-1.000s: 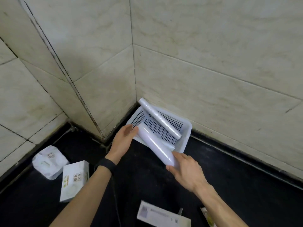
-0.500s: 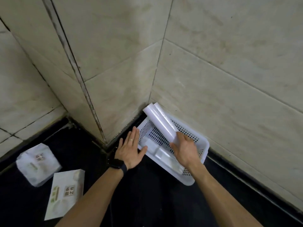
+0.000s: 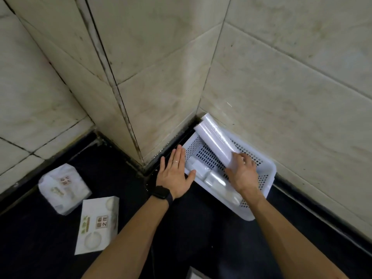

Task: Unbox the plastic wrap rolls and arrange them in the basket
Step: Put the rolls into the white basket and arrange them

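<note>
My right hand (image 3: pixel 244 174) has its fingers (image 3: pixel 239 158) curled over the low end of a roll (image 3: pixel 216 143), which leans inside the basket (image 3: pixel 269 170) with its far end up over the corner rim by the wall; my left hand (image 3: pixel 175 174) lies flat, fingers spread, against the basket's near side, holding nothing. I judge the roll light, stiff and slick, so I'd take it round the middle. More wrapped rolls (image 3: pixel 213 180) lie along the basket's floor; two boxes (image 3: pixel 96 224) sit well left of it.

Cam: single head-worn wide-angle, looks fwd/down into tiled wall corner; floor (image 3: pixel 201 228) near, both forearms enter from bottom edge.
</note>
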Demonstrator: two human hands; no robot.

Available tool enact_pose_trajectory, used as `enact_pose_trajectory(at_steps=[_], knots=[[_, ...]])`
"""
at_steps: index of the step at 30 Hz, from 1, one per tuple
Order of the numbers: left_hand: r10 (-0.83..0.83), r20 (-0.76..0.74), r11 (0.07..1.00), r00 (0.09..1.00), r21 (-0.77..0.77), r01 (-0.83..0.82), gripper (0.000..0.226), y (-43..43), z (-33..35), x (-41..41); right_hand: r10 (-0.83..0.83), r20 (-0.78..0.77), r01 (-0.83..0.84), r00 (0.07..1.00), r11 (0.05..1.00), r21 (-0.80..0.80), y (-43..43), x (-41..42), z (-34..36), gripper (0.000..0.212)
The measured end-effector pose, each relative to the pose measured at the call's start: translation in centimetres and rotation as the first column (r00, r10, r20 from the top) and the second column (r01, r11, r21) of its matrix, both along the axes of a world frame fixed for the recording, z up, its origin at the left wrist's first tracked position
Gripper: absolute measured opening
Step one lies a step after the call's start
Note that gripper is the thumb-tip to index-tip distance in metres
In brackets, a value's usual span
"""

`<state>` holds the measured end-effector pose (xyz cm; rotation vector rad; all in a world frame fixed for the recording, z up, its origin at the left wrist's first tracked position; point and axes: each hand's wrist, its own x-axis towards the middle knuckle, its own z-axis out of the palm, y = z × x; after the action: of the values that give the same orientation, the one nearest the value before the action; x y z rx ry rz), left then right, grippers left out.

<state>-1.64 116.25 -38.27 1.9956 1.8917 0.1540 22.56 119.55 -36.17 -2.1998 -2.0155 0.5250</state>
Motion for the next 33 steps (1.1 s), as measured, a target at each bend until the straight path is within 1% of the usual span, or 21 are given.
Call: enact_pose_trajectory(at_steps=[4,6,8,10,15,18,20,23,27,31,33], knots=[[0.003,-0.011,1.000,1.000,-0.001,-0.003,0.080,0.0,0.1,0.1,0.062,0.040,-0.058,0.997,0.995,-0.079,-0.2,1.5,-0.3,0.075],[0.001,-0.022,1.000,1.000,0.002,-0.001,0.079,0.1,0.1,0.1,0.056,0.062,-0.050,0.997,0.994,-0.094,-0.4,1.8,-0.4,0.076],[-0.001,-0.031,1.000,1.000,-0.001,0.001,0.079,0.1,0.0,0.2,0.041,0.051,-0.036,0.998,0.995,-0.096,-0.4,1.7,-0.5,0.076],[-0.008,-0.040,1.000,0.999,-0.005,0.008,0.080,0.2,-0.1,0.1,0.030,0.034,-0.027,0.999,0.997,-0.077,-0.6,1.3,-0.8,0.074],[-0.023,-0.049,1.000,0.999,-0.007,0.023,0.078,0.4,-0.4,-0.1,-0.013,0.031,0.012,0.999,0.999,0.033,-1.9,0.7,-1.5,0.069],[-0.018,-0.046,1.000,0.999,0.000,0.018,0.079,0.4,-0.6,0.0,-0.053,-0.001,0.053,0.999,0.998,0.041,-2.0,0.5,-1.4,0.066],[-0.021,-0.044,1.000,0.999,0.000,0.021,0.079,0.4,-0.7,0.0,-0.049,-0.007,0.049,0.999,0.998,0.030,-1.7,0.6,-1.1,0.065],[-0.017,-0.049,1.000,0.999,-0.003,0.017,0.079,0.4,-0.6,0.0,-0.022,0.032,0.022,0.999,1.000,-0.009,-1.5,1.0,-0.7,0.066],[-0.021,-0.064,1.000,0.998,-0.019,0.019,0.080,0.5,-0.6,0.0,-0.023,0.062,0.027,0.998,0.996,-0.079,-1.2,1.4,-0.5,0.066],[-0.033,-0.083,0.999,0.996,-0.035,0.031,0.081,0.6,-0.5,0.0,-0.018,0.052,0.024,0.998,0.993,-0.120,-1.0,1.6,-0.3,0.072],[-0.037,-0.094,0.998,0.995,-0.046,0.033,0.081,0.6,-0.4,0.0,-0.007,0.046,0.014,0.999,0.986,-0.167,-0.9,1.7,0.2,0.077]])
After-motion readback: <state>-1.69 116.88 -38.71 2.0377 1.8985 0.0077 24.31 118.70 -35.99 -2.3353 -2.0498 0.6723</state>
